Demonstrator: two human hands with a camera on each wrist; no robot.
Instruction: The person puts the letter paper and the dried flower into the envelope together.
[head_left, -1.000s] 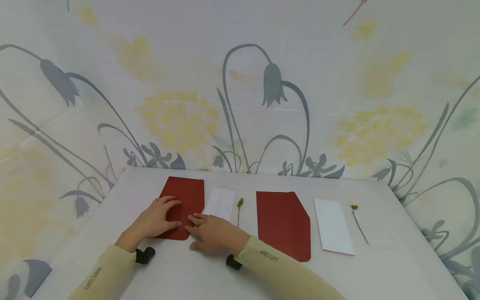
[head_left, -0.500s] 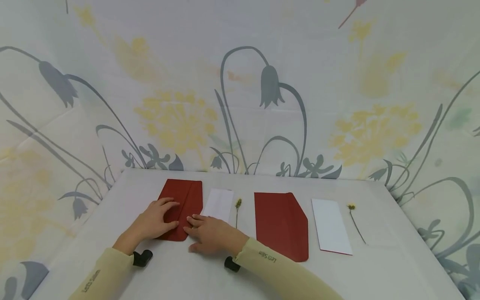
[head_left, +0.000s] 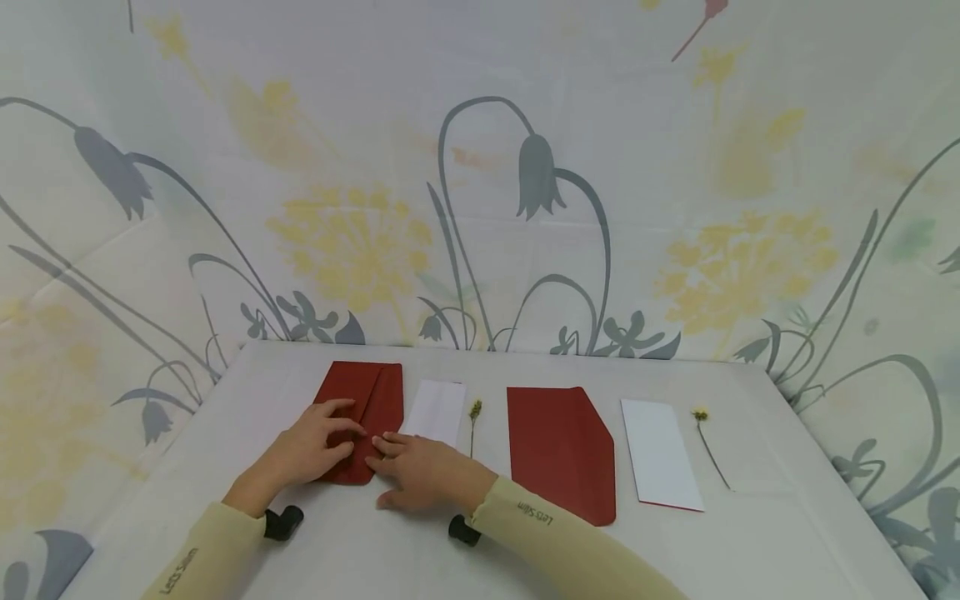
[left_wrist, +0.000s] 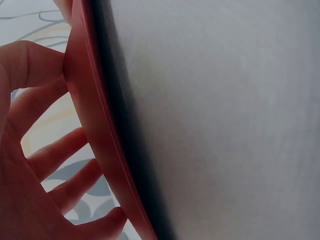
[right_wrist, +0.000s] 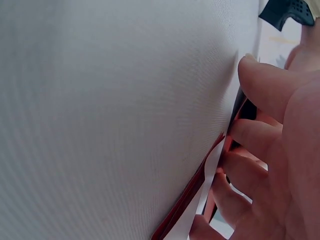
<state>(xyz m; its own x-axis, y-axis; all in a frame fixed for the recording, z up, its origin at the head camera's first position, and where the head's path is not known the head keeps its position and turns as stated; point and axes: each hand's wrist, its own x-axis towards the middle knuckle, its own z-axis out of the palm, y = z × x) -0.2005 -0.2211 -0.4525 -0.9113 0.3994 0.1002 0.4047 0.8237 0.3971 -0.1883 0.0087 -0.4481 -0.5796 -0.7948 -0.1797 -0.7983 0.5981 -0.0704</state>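
A red envelope (head_left: 347,382) lies flat at the left of the white table in the head view. My left hand (head_left: 306,447) rests on its left half with spread, bent fingers, one fingertip at the slanting edge across the envelope. My right hand (head_left: 433,473) lays its fingertips on the envelope's lower right side, its fingers fairly straight. In the left wrist view, the left thumb (left_wrist: 32,65) and fingers meet the red envelope's edge. The right wrist view has the right fingers (right_wrist: 252,137) alongside red and white paper. A white card (head_left: 438,410) lies partly under the right hand.
Beside the card is a small dried flower (head_left: 475,412). Farther right lie a second red envelope (head_left: 562,454), a white card with a red edge (head_left: 662,454) and a yellow flower on a stem (head_left: 712,446). A patterned cloth (head_left: 495,250) rises behind the white table (head_left: 757,433).
A slanting edge has come to show across the left envelope. One left finger has shifted right to that edge. The right hand has stayed nearly in place.
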